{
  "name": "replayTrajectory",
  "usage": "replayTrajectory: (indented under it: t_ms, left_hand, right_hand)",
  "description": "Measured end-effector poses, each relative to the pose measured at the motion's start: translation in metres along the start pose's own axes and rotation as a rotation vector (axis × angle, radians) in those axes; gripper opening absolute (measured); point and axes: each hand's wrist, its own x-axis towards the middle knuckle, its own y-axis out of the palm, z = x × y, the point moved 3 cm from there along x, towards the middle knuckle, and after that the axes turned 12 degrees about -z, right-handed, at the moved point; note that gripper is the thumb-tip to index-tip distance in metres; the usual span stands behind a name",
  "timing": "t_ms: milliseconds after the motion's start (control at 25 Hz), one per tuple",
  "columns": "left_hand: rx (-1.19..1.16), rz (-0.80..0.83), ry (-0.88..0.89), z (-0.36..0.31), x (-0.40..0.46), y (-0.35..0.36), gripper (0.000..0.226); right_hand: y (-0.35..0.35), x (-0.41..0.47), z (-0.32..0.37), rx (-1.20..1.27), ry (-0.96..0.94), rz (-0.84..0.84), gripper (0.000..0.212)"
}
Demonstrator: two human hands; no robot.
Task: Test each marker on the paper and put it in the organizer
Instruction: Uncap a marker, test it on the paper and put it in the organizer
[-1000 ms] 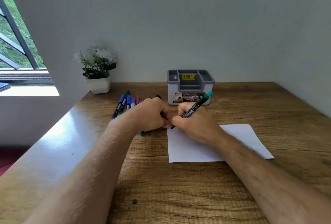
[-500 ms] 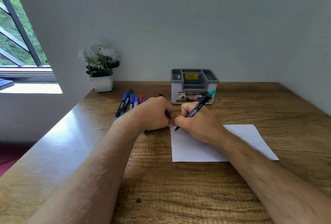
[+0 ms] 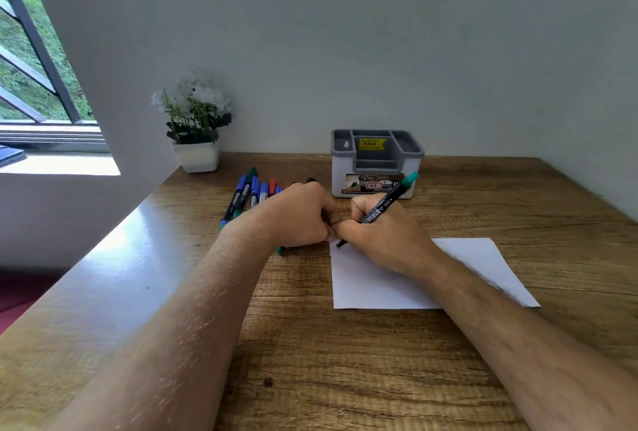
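From the head view, the right hand point(image 3: 383, 237) is gripping a black-barrelled marker with a teal end point(image 3: 379, 210), its tip touching the near-left corner of the white paper sheet point(image 3: 376, 285) on the wooden surface point(image 3: 345, 361). The marker's long axis is slanting: tip pointing down toward the left and near, teal end pointing up, right and away at the grey-and-white plastic organizer point(image 3: 376, 163), which is standing just beyond the right hand, the nearer one. The left hand point(image 3: 297, 216) is lying curled beside it; whether it is holding a cap, I cannot tell. The loose coloured markers point(image 3: 248, 192) are lying behind it.
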Motion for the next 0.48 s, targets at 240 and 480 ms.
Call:
replayTrajectory:
  t_ms: [240, 480]
  left_hand:
    - [-0.008, -0.001, -0.008, -0.0004, -0.0006, -0.0005, 0.023]
    - [0.001, 0.006, 0.001, -0.0018, -0.0003, -0.0009, 0.022]
  right_hand:
    - [-0.0022, -0.0012, 0.0011, 0.042, -0.033, 0.012, 0.028]
    - [-0.0034, -0.0029, 0.0039, 0.018, -0.082, 0.014, 0.032]
